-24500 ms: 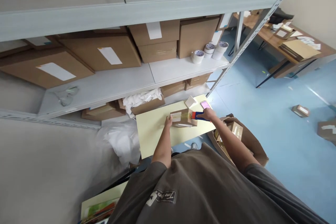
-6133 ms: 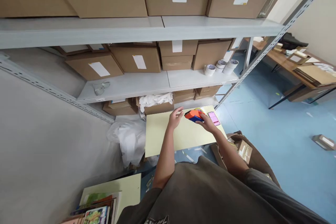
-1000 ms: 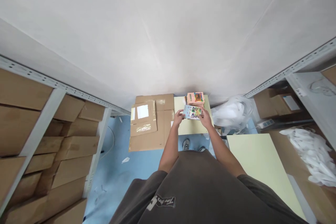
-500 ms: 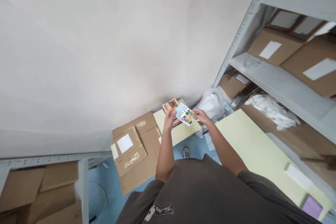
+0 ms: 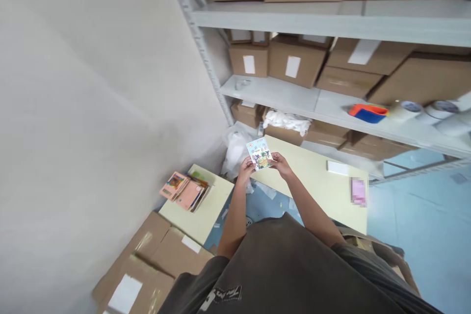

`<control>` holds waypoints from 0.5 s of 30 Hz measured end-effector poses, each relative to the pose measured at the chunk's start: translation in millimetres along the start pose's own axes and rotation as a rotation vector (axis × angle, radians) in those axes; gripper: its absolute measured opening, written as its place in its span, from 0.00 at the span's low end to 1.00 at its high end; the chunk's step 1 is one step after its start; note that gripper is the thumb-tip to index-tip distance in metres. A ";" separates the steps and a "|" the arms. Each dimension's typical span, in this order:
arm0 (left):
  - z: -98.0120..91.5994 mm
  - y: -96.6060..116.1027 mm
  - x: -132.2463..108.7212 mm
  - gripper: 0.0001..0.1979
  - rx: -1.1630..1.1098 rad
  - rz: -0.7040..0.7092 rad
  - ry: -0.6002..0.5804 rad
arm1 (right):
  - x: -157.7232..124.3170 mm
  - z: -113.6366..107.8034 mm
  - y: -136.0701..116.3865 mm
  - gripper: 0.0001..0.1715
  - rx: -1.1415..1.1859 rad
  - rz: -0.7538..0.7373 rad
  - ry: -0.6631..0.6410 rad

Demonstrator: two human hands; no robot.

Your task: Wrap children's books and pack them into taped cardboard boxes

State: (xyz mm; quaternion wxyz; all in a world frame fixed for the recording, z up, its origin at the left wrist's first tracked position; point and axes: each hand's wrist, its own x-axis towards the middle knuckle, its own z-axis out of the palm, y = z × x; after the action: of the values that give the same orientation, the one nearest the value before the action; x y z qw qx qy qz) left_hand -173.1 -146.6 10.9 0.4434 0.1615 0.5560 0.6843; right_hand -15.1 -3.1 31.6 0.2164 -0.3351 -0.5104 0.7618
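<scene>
A small light-blue booklet (image 5: 259, 153) with colourful cartoon pictures is held up in front of me, its printed face towards the camera. My left hand (image 5: 246, 170) grips its lower left edge. On the right edge, my right hand (image 5: 280, 164) has its fingers closed round the booklet. Behind it lies the long pale-yellow table (image 5: 309, 176). To the left, a stack of pink and other books (image 5: 188, 193) rests on a smaller pale-yellow table (image 5: 217, 196), touched by neither hand.
Grey shelves (image 5: 272, 92) hold cardboard boxes, tape rolls (image 5: 405, 110) and an orange-and-blue item (image 5: 369, 113). A white box (image 5: 337, 167) and a purple pack (image 5: 358, 191) lie on the long table. Plastic bags (image 5: 235, 149) stand between the tables; flattened cardboard (image 5: 158, 250) is lower left.
The view has turned to the right. Both hands have carried the booklet away from the pink books on the small table to near the edge of the long table.
</scene>
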 end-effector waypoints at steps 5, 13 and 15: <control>94.8 -26.1 25.9 0.39 0.136 -0.045 -0.189 | -39.7 -100.6 -15.9 0.25 0.097 -0.028 0.188; 197.0 -52.4 49.1 0.42 0.254 -0.098 -0.400 | -89.7 -191.7 -20.3 0.33 0.296 -0.091 0.275; 202.7 -51.9 56.5 0.39 0.306 -0.089 -0.372 | -89.1 -195.9 -19.1 0.34 0.303 -0.108 0.283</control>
State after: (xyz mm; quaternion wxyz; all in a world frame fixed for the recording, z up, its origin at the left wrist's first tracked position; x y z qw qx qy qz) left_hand -37.6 22.5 15.4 0.5381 0.3254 0.5684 0.5305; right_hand 188.6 68.3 25.2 0.3742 -0.3746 -0.3717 0.7625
